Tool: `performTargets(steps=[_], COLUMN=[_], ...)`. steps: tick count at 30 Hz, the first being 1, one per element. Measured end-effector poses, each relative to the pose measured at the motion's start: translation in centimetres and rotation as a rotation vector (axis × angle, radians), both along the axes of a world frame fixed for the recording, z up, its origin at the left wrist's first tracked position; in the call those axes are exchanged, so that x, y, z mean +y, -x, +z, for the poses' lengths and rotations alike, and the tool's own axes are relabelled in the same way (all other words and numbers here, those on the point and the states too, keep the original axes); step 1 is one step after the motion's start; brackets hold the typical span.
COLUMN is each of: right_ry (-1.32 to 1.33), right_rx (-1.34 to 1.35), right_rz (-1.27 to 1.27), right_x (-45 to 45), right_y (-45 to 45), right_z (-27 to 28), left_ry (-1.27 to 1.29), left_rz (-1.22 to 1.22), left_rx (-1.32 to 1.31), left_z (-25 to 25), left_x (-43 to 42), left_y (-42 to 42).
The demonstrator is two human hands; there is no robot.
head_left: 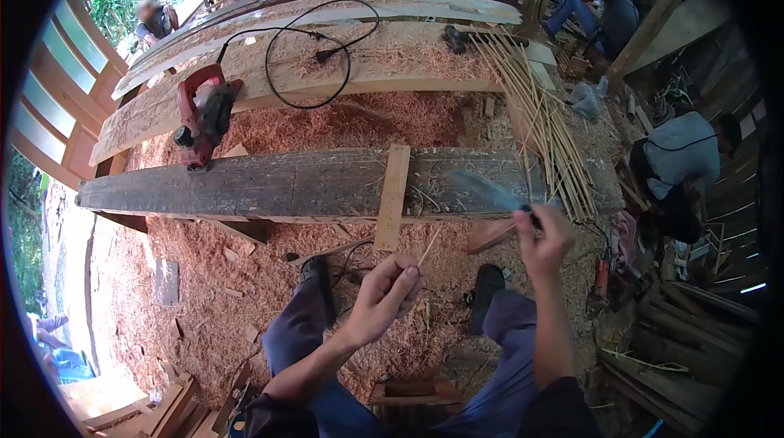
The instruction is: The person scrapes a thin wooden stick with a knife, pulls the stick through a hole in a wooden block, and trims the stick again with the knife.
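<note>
My left hand (382,301) is closed in a pinch on a thin bamboo stick (430,245), whose pale end points up and away from me. My right hand (545,243) grips the dark handle of a knife (488,191). Its blade is blurred and points left over the dark, weathered plank (310,185). Stick and blade are apart. Across that plank lies a short light wooden strip (394,197), between the two hands and further off. A loose bundle of long bamboo sticks (543,123) rests on the plank's right end.
A red electric planer (204,115) sits at left, its black cord (349,70) looped over shaving-covered pale boards (392,36). Shavings cover the ground around my feet. Scrap timber (670,340) is piled at right. Several people sit or work nearby, one person (682,156) at right.
</note>
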State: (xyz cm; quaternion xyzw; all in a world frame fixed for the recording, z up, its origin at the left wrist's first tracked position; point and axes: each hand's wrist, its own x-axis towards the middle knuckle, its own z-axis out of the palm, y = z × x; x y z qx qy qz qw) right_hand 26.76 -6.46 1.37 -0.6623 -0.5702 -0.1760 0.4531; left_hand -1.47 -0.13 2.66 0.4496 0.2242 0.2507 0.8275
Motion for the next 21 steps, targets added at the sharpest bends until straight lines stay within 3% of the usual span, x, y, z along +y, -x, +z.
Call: performTargets(steps=[2, 5, 10, 12, 15, 18, 21], right_ry=[-0.073, -0.005, 0.120, 0.114, 0.102, 0.011, -0.103], right_rx=[0.006, -0.028, -0.026, -0.039, -0.084, -0.066, 0.015], right_rz=[-0.122, 0.188, 0.295, 0.311, 0.169, -0.101, -0.065], right_x=[-0.1, -0.8, -0.4, -0.2, -0.5, -0.5, -0.7], right_y=[-0.2, 3.9, 7.5, 7.2, 4.8, -0.1, 1.0], right_z=[1.1, 0.5, 0.8, 0.4, -0.5, -0.1, 0.3], left_ry=[-0.013, 0.060, -0.118, -0.082, -0.053, 0.026, 0.025], left_rz=[0.020, 0.085, 0.061, 0.050, 0.079, 0.086, 0.049], left_rx=[0.014, 0.071, 0.066, 0.056, 0.133, 0.040, -0.004], left_z=[-0.2, -0.9, -0.3, -0.3, -0.1, 0.2, -0.6], left_x=[-0.1, 0.3, -0.6, -0.5, 0.0, 0.1, 0.2], left_y=[-0.4, -0.4, -1.4, -1.2, -0.7, 0.2, 0.0])
